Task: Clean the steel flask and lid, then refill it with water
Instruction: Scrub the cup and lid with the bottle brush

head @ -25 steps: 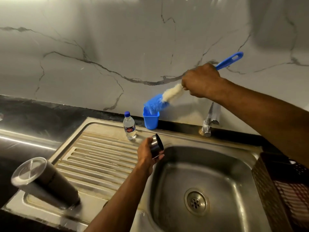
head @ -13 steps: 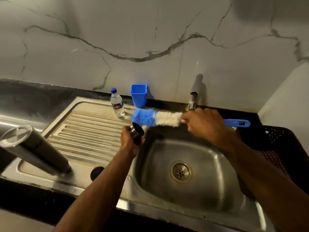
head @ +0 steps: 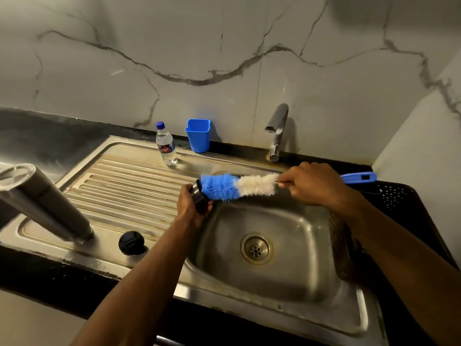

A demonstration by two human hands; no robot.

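Note:
My left hand [head: 191, 205] grips a small steel cup lid [head: 198, 193] above the left rim of the sink basin [head: 294, 250], its mouth turned to the right. My right hand [head: 313, 186] holds a bottle brush [head: 237, 186] by its blue handle [head: 359, 177]. The brush's blue bristle tip sits at the lid's mouth, its white bristles trailing toward my right hand. The steel flask [head: 42, 203] stands upside down on the draining board [head: 129, 188] at the left. A black stopper [head: 131, 242] lies on the board near the front edge.
A small water bottle [head: 166, 144] and a blue plastic holder [head: 198, 135] stand at the back of the sink top. The tap [head: 277, 132] rises behind the basin, no water running. A dark perforated crate [head: 399, 203] sits at the right.
My right hand has brought the brush down from the blue holder and leftward until its blue tip reached the lid. My view has dropped lower over the sink.

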